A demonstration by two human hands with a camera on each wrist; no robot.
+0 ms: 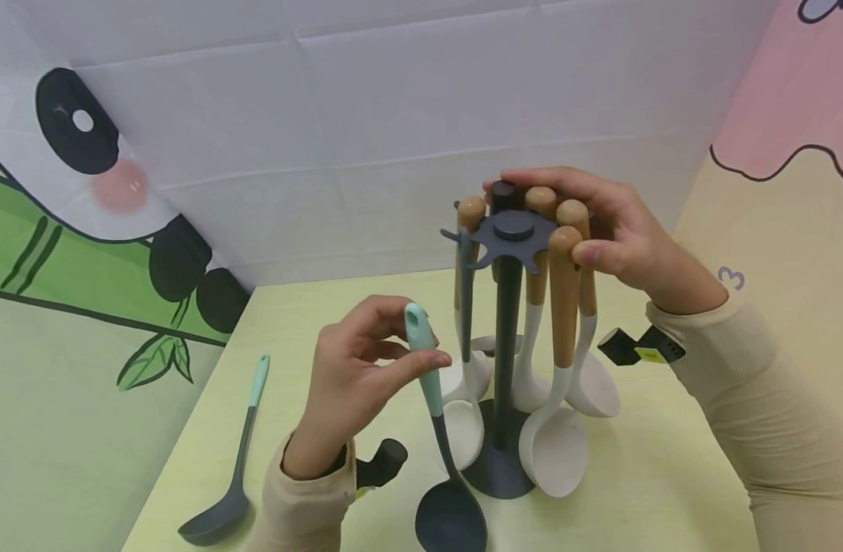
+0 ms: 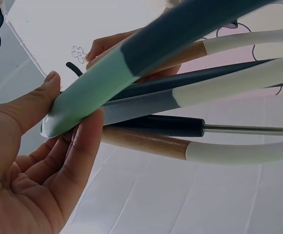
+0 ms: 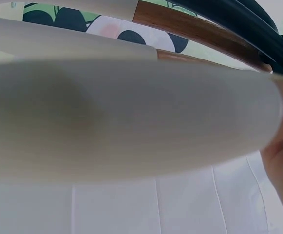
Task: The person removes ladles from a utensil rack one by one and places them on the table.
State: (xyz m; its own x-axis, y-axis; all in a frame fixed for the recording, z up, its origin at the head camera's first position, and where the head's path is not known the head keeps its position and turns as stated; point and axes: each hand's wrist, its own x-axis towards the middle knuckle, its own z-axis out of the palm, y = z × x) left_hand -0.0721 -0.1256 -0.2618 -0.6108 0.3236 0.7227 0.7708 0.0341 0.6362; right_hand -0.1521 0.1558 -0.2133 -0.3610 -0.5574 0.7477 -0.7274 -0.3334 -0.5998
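Here we are at the table (image 1: pixel 670 475), and we see the left hand (image 1: pixel 362 376) pinching the ladle (image 1: pixel 432 395) by its mint handle, thumb on one side, fingers bent against the other. The ladle leans in front of the rack (image 1: pixel 508 330), its dark bowl low and just ahead of the round base (image 1: pixel 497 471), partly cut off by the bottom edge of our head view. Over at the top of the rack, we find the right hand (image 1: pixel 624 238): the thumb presses against the front wooden handle (image 1: pixel 563 307), the index finger stretches behind towards the black handle (image 1: pixel 502 195), and with the other fingers mostly hidden we can't tell whether they close round anything. The right wrist view gives us mainly a blurred pale shape up close. Around the post we count several hanging utensils, many with white heads (image 1: pixel 559 452), plus a grey handle (image 1: pixel 466 299) on the side nearer the left hand. Well apart, out to the left, we have a second ladle (image 1: pixel 244 445) lying flat, also mint-handled.
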